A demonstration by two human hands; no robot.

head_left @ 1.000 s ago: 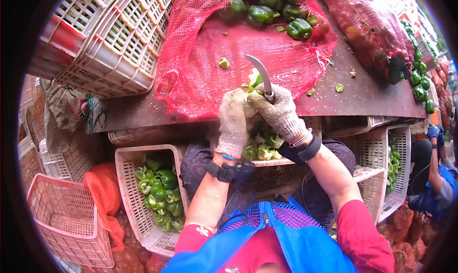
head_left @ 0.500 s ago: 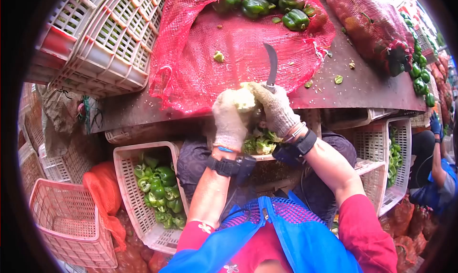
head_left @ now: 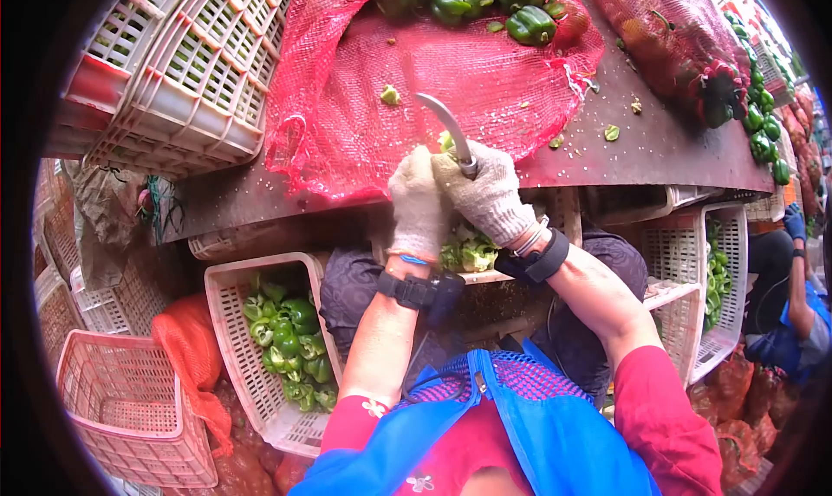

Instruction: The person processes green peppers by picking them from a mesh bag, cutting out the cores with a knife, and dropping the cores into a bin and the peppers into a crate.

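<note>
My right hand, in a pale knit glove, grips a knife whose curved blade points up and to the left. Pressed close beside it, my left hand is gloved and closed. A bit of green pepper shows at the top between the hands; most of what the left fingers hold is hidden. Pale green pepper cores and scraps lie below the hands. Beyond them a red mesh sack is spread on the table, with several whole green peppers at its far end.
Left of my legs stands a crate of cut green peppers. A pink crate and stacked white crates are farther left. A filled mesh sack lies at right. Another person's gloved hand shows at far right.
The knife blade has swung from nearly upright to leaning left. My right hand has turned and moved left against my left hand, and the pale pepper piece between them is now mostly hidden.
</note>
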